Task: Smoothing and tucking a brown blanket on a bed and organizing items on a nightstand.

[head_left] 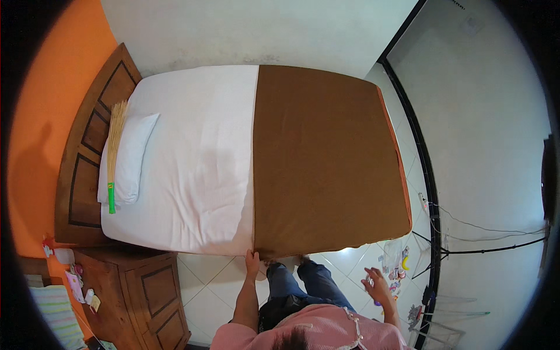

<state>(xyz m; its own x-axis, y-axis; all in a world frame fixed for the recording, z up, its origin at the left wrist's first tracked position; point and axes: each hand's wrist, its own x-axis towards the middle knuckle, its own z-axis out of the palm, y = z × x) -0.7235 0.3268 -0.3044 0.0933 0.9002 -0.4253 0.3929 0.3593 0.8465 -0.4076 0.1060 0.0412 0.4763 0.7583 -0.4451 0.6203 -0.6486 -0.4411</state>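
Note:
At the near side of the bed, my left hand (252, 261) pinches the near corner of a brown blanket (326, 157), right where its straight edge meets the white sheet (198, 134). The blanket lies flat over the foot half of the mattress, with an orange strip showing along its far right side. My right hand (378, 286) is in the air to the right of my body, fingers bent but apart, touching nothing. Light wrinkles run across the sheet near the blanket's edge.
A white pillow (134, 157) and a stick broom (114, 151) with a green handle lie by the wooden headboard (87, 157). A wooden cabinet (146, 291) stands at lower left. Toys, including a yellow one (405, 259), lie on the tiles; cables (490, 233) hang at right.

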